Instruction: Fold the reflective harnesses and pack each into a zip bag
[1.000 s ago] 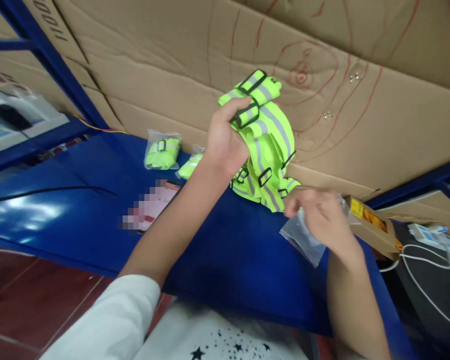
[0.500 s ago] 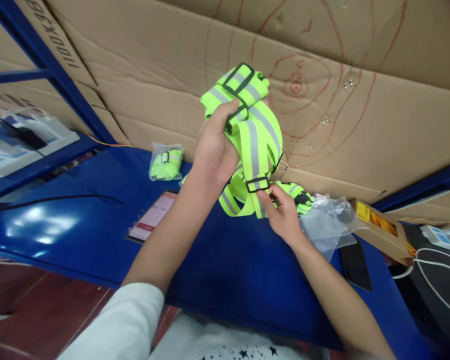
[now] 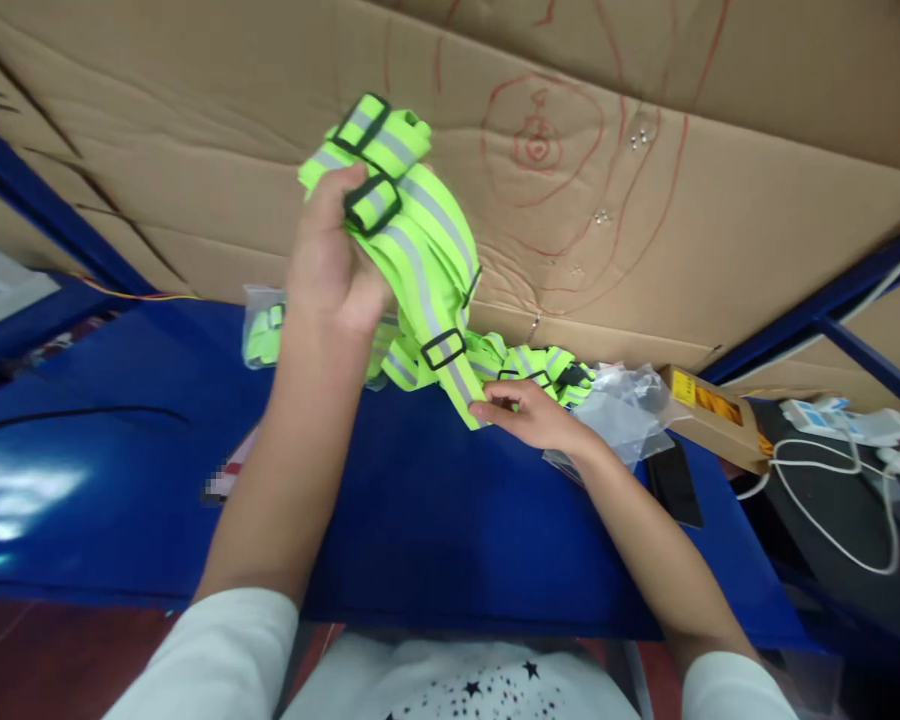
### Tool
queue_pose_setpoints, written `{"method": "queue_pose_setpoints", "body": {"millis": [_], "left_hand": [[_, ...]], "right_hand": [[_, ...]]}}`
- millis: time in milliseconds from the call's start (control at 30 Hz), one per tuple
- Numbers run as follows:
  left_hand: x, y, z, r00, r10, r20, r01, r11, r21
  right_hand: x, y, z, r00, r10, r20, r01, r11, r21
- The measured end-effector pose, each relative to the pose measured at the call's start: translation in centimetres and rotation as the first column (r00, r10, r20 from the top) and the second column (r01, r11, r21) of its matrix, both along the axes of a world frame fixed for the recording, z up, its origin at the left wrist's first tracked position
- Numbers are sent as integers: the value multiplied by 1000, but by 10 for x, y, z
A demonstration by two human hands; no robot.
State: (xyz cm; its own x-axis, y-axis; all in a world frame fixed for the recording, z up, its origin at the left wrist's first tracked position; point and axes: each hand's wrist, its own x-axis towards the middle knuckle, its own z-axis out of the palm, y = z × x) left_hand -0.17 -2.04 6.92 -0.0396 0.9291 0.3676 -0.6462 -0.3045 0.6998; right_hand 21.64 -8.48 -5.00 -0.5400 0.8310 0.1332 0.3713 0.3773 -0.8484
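Straps (image 3: 429, 215), yellow-green with a grey stripe, are held bundled above the table (image 3: 435, 530), in front of the cardboard (image 3: 247, 190); one length runs down through a black buckle (image 3: 443, 349). The step in hand appears to be straightening this length; the next move, in judgement, calls for a firm hold above and a light, untwisted pull below. Left hand (image 3: 337, 260) is closed round the bundle, thumb in front, fingers mostly hidden. Right hand (image 3: 536, 414) is nearly closed, thumb and forefinger pinching the lower end, below the buckle. More strapping (image 3: 559, 362) lies on the table beyond the right hand, beside a clear bag (image 3: 621, 410); farther right is a box (image 3: 709, 425).
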Motion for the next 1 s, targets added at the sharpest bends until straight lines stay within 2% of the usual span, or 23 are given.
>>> {"method": "queue_pose_setpoints", "body": {"millis": [133, 233, 300, 367, 400, 433, 467, 500, 533, 567, 633, 667, 733, 867, 1000], "left_hand": [[1, -3, 1, 998, -5, 60, -6, 983, 183], [11, -17, 3, 999, 38, -7, -35, 971, 237], [19, -28, 1, 996, 38, -83, -13, 959, 285], [28, -35, -4, 979, -47, -199, 119, 923, 367], [32, -38, -8, 957, -86, -278, 199, 889, 412], [36, -40, -12, 924, -107, -368, 277, 851, 447], [41, -42, -16, 883, -109, -456, 340, 818, 463], [46, -45, -20, 839, -104, -533, 386, 805, 450], [51, -47, -23, 804, -106, -585, 411, 810, 419], [56, -50, -27, 778, -131, -614, 430, 825, 368], [65, -55, -31, 767, -206, -608, 451, 847, 282], [68, -57, -33, 769, -238, -593, 458, 852, 253], [72, -59, -35, 759, -292, -582, 483, 852, 203], [73, -56, -40, 745, -349, -568, 490, 865, 110], [78, -52, -47, 757, -386, -527, 473, 880, 35]], "right_hand": [[9, 2, 11, 996, 21, 87, -25, 999, 37], [25, -5, 29, 968, 56, 246, -95, 984, 151], [37, -16, 47, 946, -26, 324, -55, 969, 240], [47, -29, 68, 943, -232, 238, 141, 928, 344], [50, -34, 77, 925, -368, 93, 297, 854, 427], [52, -39, 84, 876, -474, -92, 454, 743, 492], [53, -41, 89, 815, -516, -266, 571, 635, 519], [54, -43, 92, 775, -494, -394, 631, 574, 522], [54, -43, 92, 779, -432, -455, 625, 592, 508], [54, -43, 92, 819, -349, -456, 556, 680, 478], [56, -41, 89, 908, -185, -376, 324, 878, 352], [57, -40, 88, 929, -142, -341, 244, 929, 279], [60, -39, 88, 945, -148, -291, 212, 956, 201], [66, -38, 90, 940, -206, -271, 267, 941, 209], [61, -35, 84, 896, -296, -331, 354, 926, 132]]}}
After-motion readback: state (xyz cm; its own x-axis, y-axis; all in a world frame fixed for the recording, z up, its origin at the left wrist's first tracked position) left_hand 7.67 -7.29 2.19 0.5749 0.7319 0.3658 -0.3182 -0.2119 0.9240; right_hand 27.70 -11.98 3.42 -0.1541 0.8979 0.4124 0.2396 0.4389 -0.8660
